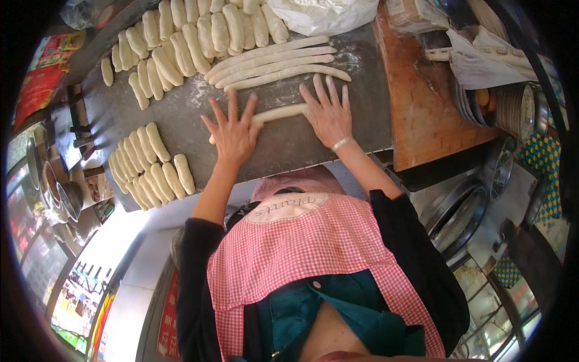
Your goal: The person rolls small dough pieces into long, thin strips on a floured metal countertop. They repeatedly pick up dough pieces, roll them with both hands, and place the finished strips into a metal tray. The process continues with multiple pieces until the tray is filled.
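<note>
A pale dough rope (281, 113) lies across the dark, floured worktop (289, 140), with its two ends under my palms. My left hand (234, 131) rests flat over its left part, fingers spread; a bit of dough shows beyond the wrist side. Over the right end lies my right hand (329, 113), also flat with fingers apart, and a bracelet circles that wrist. Just beyond my fingers are several longer floured dough ropes (276, 68) side by side. What the palms touch underneath is hidden.
Short dough pieces (181, 50) are piled at the back left, and another group (149, 167) lies at the front left. A white bag of flour (323, 16) stands at the back. Right of the worktop is a wooden board (420, 99), with stacked plates (513, 111) beyond it.
</note>
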Available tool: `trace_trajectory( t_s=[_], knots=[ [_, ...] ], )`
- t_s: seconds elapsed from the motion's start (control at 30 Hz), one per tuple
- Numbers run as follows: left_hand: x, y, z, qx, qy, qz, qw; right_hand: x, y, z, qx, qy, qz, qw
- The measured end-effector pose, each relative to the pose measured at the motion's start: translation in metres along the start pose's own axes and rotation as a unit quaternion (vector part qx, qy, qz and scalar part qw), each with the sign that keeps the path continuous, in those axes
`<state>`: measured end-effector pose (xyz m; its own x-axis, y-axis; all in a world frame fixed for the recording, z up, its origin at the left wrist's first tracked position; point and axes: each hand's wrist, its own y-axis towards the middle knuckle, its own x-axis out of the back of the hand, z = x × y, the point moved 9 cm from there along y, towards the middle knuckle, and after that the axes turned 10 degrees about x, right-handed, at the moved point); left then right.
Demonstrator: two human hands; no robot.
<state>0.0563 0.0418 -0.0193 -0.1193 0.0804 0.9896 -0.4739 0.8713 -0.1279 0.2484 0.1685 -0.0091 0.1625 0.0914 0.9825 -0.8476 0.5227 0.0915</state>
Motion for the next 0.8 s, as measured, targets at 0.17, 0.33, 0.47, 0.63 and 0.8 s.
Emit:
trace_trajectory(
  t_s=[0.17, 0.33, 0.47, 0.63, 0.8],
  knots=[
    [-0.008, -0.071, 0.012, -0.134, -0.064, -0.031, 0.988, 0.006, -0.069, 0.002, 0.034, 0.035, -0.013, 0.999],
    [0.009, -0.062, 0.034, -0.120, -0.146, -0.094, 0.977, 0.001, -0.064, -0.038, 0.011, 0.119, -0.070, 0.990],
    [0.004, -0.057, 0.043, -0.082, -0.132, -0.077, 0.985, 0.016, -0.054, -0.041, 0.014, 0.076, -0.063, 0.995],
    [0.031, -0.018, -0.006, -0.025, -0.169, -0.084, 0.982, 0.042, 0.024, 0.018, 0.074, 0.132, -0.106, 0.983],
    [-0.011, -0.005, -0.056, -0.058, -0.132, -0.040, 0.989, -0.021, 0.049, 0.058, 0.114, 0.083, -0.021, 0.990]
  ],
)
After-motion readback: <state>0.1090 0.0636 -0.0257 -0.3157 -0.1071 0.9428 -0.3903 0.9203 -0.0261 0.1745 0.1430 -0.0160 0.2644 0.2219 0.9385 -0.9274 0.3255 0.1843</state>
